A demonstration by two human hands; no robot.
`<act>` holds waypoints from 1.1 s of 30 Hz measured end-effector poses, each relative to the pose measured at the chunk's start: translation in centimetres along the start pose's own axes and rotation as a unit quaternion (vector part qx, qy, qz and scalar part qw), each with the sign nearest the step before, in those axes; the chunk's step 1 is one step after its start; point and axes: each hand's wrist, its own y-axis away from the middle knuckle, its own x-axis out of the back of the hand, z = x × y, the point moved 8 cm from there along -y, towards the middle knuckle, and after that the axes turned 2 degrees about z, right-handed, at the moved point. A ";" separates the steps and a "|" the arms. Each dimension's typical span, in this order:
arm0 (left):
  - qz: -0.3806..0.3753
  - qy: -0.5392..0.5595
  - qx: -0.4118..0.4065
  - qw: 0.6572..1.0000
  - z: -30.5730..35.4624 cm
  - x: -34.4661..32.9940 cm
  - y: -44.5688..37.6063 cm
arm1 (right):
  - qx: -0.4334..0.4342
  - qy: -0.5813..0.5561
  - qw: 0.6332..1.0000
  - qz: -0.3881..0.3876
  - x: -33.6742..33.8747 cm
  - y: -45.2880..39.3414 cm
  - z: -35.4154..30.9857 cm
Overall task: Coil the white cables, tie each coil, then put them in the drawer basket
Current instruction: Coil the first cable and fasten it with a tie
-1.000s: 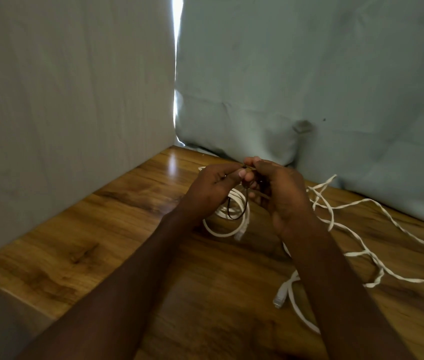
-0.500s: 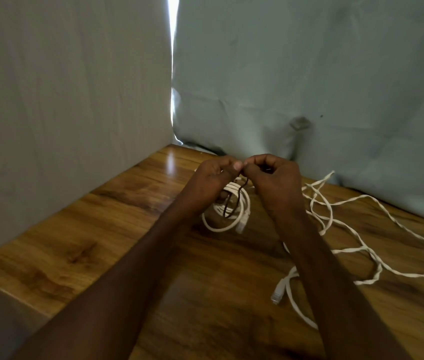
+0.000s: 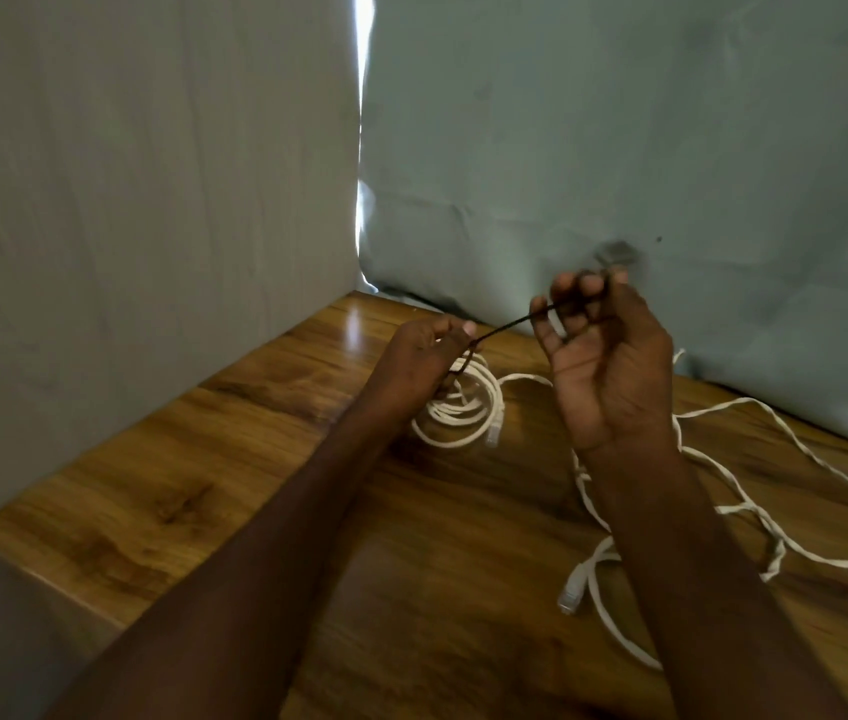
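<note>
Left hand (image 3: 424, 356) low over the wooden table (image 3: 162, 491), fingers curled, pinching one end of a thin dark tie (image 3: 510, 327) right at the top of the coil (image 3: 463, 407). Right hand (image 3: 604, 356) raised higher and off to the right, palm toward the camera, fingers bent round the other end of the tie, thumb and forefinger nipping it near the fingertips. Tie stretched taut in a straight slanting line between the two hands, low at the left, high at the right. Looped round the coil under the left fingers, though the knot itself hidden by the thumb.

Coil resting on the table just below and right of the left hand, several white turns stacked loosely, one clear plug (image 3: 493, 433) hanging at its right edge. Single strand leading from the coil behind the right hand.

Loose cable (image 3: 754, 517) sprawled uncoiled on the table beyond and below the right wrist, running out toward the right edge in uneven loops, partly hidden by the right forearm. Its plug (image 3: 572, 589) lying just left of that forearm, near the elbow side.

Pale cloth (image 3: 619, 148) hanging behind both hands, plain wall panel (image 3: 126, 200) to the left of the left arm
</note>
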 end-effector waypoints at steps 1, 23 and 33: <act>0.014 -0.013 -0.007 1.000 -0.1 0.3 -0.1 | -0.016 -0.078 0.997 -0.018 -0.2 0.3 -0.1; -0.059 0.391 0.124 0.910 -0.3 -1.0 -0.6 | 0.148 0.615 0.769 -0.087 1.0 0.4 5.2; -0.014 0.399 0.074 0.914 0.7 -0.5 -0.7 | 0.256 0.658 0.708 0.012 -0.5 2.2 2.4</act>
